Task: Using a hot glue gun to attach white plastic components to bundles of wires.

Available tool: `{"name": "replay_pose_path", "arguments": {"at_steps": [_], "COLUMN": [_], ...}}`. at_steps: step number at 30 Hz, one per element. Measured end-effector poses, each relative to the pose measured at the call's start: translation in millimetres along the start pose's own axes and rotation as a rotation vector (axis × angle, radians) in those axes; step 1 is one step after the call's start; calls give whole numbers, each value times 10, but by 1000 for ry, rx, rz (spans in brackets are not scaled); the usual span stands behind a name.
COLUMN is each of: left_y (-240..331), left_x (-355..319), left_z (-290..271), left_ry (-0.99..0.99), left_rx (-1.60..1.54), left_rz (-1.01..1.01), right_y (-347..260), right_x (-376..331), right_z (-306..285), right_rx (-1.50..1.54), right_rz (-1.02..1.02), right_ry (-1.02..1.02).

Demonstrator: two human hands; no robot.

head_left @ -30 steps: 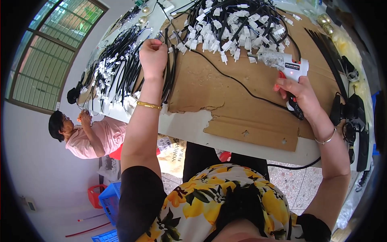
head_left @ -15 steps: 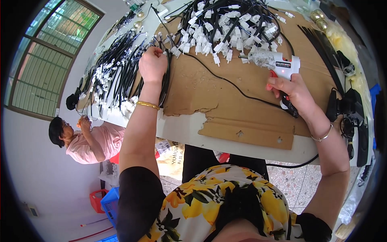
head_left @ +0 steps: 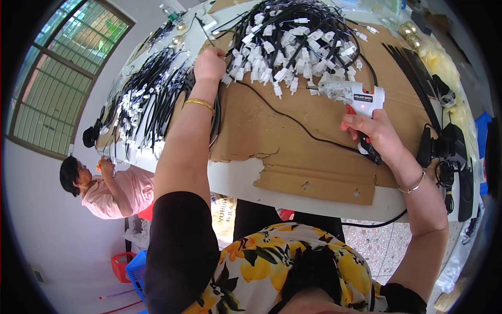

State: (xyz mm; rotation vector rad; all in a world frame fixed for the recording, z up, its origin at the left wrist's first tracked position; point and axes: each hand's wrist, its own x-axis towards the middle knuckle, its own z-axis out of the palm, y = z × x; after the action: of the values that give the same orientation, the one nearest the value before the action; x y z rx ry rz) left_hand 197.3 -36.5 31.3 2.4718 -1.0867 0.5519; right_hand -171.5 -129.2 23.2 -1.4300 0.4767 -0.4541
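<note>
In my right hand point(head_left: 380, 133) is a white hot glue gun point(head_left: 361, 97), gripped by its handle; its nozzle points left toward a big heap of black cables with white plug connectors point(head_left: 293, 49). A finger lies by the red trigger. My left hand point(head_left: 210, 67) reaches to the far left edge of the cardboard point(head_left: 293, 136), fingers closed and bent away from me. Its fingertips are hidden, beside a black cable point(head_left: 204, 29), so what they hold cannot be seen. Left of that hand lies a bundle of black cables point(head_left: 162, 110) with white connectors.
A thin black cord point(head_left: 293, 116) crosses the cardboard toward the glue gun's handle. Black strips point(head_left: 413, 78), gold balls point(head_left: 410, 32) and a black adapter point(head_left: 452, 141) line the right side. At the left, another person point(head_left: 112, 193) in pink works at the table edge.
My left hand has moved away from me and slightly right, off the cable bundle toward the back. The glue gun stays in my right hand, slightly lower in view as the view shifts.
</note>
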Motion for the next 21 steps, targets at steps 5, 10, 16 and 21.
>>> {"name": "replay_pose_path", "arguments": {"at_steps": [5, 10, 16, 21], "left_y": [-29, -67, -227, -237], "left_x": [268, 492, 690, 652], "left_z": [214, 331, 338, 88], "left_ry": [-213, -353, -321, -276], "left_rx": [188, 274, 23, -615], "left_rz": [44, 84, 1, -514], "right_y": [29, 6, -17, 0], "right_x": [30, 48, 50, 31], "right_z": [-13, -35, -28, -32], "right_rx": [-4, -5, -8, -24], "right_rz": [9, 42, 53, 27], "right_ry": [-27, -9, -17, -38]}}
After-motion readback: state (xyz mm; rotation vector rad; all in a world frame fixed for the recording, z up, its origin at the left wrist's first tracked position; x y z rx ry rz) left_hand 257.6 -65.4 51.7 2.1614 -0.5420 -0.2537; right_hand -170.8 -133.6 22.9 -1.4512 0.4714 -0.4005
